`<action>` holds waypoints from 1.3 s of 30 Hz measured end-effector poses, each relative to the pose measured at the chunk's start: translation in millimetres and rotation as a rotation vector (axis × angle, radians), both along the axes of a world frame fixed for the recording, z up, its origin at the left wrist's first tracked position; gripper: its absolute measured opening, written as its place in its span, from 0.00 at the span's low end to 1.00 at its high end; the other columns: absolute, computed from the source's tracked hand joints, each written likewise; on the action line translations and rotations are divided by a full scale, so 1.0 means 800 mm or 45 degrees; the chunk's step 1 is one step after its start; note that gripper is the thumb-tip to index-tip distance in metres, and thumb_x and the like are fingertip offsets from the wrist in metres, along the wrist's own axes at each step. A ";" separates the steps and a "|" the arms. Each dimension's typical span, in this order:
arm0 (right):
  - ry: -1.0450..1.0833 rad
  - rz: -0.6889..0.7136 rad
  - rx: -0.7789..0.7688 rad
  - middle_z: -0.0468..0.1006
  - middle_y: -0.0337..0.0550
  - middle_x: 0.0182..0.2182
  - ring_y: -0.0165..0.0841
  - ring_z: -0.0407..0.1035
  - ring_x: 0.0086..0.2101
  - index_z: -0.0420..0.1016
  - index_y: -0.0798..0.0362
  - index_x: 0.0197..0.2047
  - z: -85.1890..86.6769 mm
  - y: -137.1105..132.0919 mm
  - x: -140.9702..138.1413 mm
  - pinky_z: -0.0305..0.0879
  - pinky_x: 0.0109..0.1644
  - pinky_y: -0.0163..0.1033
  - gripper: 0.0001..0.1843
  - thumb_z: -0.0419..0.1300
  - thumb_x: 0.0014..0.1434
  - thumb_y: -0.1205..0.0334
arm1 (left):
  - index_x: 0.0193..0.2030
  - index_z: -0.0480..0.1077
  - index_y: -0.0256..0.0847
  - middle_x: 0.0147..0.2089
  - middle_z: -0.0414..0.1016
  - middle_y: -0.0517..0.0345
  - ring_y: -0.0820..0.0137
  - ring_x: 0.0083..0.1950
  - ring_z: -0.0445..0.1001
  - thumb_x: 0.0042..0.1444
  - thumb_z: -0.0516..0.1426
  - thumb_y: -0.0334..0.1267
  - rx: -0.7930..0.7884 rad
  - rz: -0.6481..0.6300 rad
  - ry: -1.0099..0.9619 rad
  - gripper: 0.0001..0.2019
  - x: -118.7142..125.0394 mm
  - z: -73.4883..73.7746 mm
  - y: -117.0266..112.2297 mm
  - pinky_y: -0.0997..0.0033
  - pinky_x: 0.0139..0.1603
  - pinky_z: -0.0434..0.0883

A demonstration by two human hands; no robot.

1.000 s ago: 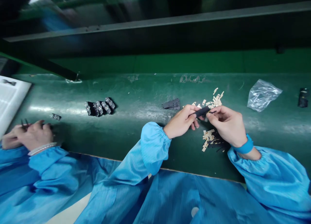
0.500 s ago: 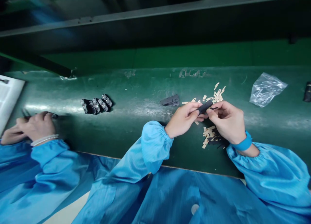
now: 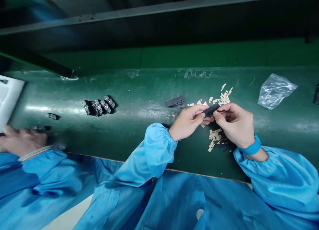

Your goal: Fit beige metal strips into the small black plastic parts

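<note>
The left hand (image 3: 188, 122) pinches a slim black plastic part (image 3: 211, 109), and the right hand (image 3: 235, 124) closes on its other end (a thin dark tip shows there), just above cream strips (image 3: 215, 138) scattered on the green tabletop (image 3: 149, 82). A clear plastic bag (image 3: 277, 92) lies to the right; black components (image 3: 98, 106) sit in a cluster further left.

We counted one left hand (image 3: 189, 122) and one right hand (image 3: 235, 125) pinching one black plastic part (image 3: 211, 109). Around them lay two heaps of beige tabs (image 3: 223, 98), one dark plate (image 3: 175, 102) and one clear plastic bag (image 3: 276, 92). Further left we counted about five black connectors (image 3: 98, 106), two loose black parts (image 3: 52, 116), one sheet of paper (image 3: 10, 100) and one co-worker's hand (image 3: 22, 142).
</note>
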State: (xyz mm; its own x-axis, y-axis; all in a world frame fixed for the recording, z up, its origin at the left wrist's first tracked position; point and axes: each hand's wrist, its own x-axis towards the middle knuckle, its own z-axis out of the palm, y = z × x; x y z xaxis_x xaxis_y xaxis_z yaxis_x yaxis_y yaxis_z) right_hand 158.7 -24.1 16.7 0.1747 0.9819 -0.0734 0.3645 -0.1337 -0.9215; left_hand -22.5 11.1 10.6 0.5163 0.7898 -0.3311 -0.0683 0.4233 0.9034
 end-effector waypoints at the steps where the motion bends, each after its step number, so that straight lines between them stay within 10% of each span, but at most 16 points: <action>1: 0.009 0.000 -0.003 0.74 0.36 0.22 0.28 0.66 0.21 0.74 0.50 0.35 0.001 0.000 0.000 0.62 0.25 0.35 0.07 0.68 0.57 0.58 | 0.56 0.72 0.34 0.51 0.82 0.46 0.67 0.46 0.85 0.67 0.55 0.28 0.006 0.000 0.002 0.13 0.000 -0.001 0.000 0.64 0.53 0.82; 39: -0.083 0.017 0.014 0.74 0.36 0.21 0.30 0.67 0.21 0.74 0.50 0.36 -0.004 -0.004 -0.003 0.64 0.25 0.36 0.07 0.66 0.60 0.57 | 0.57 0.72 0.36 0.51 0.82 0.47 0.68 0.45 0.84 0.67 0.55 0.29 0.029 -0.007 0.023 0.13 -0.001 -0.004 -0.003 0.64 0.52 0.82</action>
